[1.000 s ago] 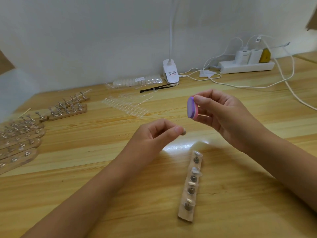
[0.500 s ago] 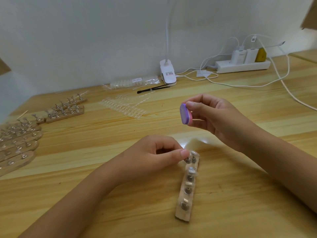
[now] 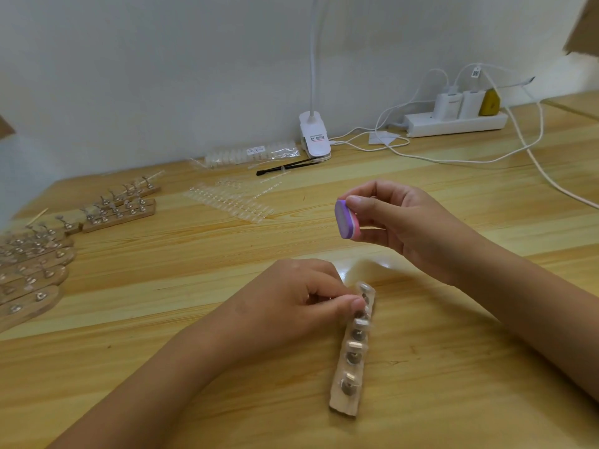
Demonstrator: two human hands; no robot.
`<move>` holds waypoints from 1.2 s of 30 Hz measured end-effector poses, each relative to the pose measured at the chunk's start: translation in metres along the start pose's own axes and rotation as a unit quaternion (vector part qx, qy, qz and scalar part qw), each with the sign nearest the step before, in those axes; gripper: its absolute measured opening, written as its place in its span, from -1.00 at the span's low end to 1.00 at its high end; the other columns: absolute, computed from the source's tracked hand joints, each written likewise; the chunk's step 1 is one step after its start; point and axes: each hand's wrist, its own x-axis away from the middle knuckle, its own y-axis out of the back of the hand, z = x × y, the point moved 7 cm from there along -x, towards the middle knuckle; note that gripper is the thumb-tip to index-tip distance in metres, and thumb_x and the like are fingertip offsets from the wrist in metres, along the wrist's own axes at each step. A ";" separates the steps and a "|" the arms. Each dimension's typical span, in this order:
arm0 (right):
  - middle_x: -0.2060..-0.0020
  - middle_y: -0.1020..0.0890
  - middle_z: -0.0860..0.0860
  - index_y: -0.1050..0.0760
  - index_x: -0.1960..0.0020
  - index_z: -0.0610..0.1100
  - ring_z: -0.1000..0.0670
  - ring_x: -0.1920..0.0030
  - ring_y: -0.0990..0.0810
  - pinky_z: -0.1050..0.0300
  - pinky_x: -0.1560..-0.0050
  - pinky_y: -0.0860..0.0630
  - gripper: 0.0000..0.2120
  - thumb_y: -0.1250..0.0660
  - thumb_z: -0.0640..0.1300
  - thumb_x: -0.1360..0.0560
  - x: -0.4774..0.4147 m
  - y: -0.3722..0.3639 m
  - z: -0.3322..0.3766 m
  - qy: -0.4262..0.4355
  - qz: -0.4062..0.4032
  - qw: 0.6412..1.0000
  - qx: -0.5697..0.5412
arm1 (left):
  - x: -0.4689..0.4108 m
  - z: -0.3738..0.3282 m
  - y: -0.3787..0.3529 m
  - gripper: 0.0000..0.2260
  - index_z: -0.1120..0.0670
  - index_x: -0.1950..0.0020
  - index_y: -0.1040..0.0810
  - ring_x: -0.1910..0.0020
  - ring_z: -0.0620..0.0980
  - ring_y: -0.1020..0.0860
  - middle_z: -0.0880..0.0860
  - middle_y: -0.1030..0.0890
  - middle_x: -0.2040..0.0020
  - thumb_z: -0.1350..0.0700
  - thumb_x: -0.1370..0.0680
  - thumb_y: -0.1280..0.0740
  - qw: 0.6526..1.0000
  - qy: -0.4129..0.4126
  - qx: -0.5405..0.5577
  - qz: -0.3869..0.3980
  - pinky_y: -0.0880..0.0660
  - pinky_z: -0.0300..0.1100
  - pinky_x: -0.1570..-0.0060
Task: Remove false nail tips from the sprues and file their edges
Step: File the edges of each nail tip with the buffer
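Two hands: left hand [image 3: 291, 299], right hand [image 3: 405, 228]. One purple-and-pink oval file block [image 3: 346, 223]. One pale wooden strip with metal studs [image 3: 343, 406] near; several more wooden strips [image 3: 32, 306] far left, overlapped and uncountable. One white clip lamp [image 3: 313, 137]; one white power strip [image 3: 453, 123] with three plugs.

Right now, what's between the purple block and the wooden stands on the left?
In the head view, clear nail tip sprues lie on the table between the purple block and the wooden stands.

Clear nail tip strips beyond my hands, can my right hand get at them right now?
Probably yes: bare desk lies between the right hand and the nail tip strips. But that hand grips the purple file block, so picking them up would be awkward.
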 end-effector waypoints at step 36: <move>0.15 -0.62 -0.09 -0.61 -0.06 -0.14 0.07 0.18 -0.62 0.26 0.18 -0.58 -0.73 -0.39 -0.05 -0.41 -0.001 0.005 -0.001 -0.011 -0.022 1.000 0.014 | 0.004 0.019 0.012 -0.96 -0.07 0.14 -0.66 0.21 -0.19 -0.55 -0.12 -0.65 0.20 0.05 -0.48 -0.49 0.971 0.145 0.175 0.068 -0.45 -0.39 0.17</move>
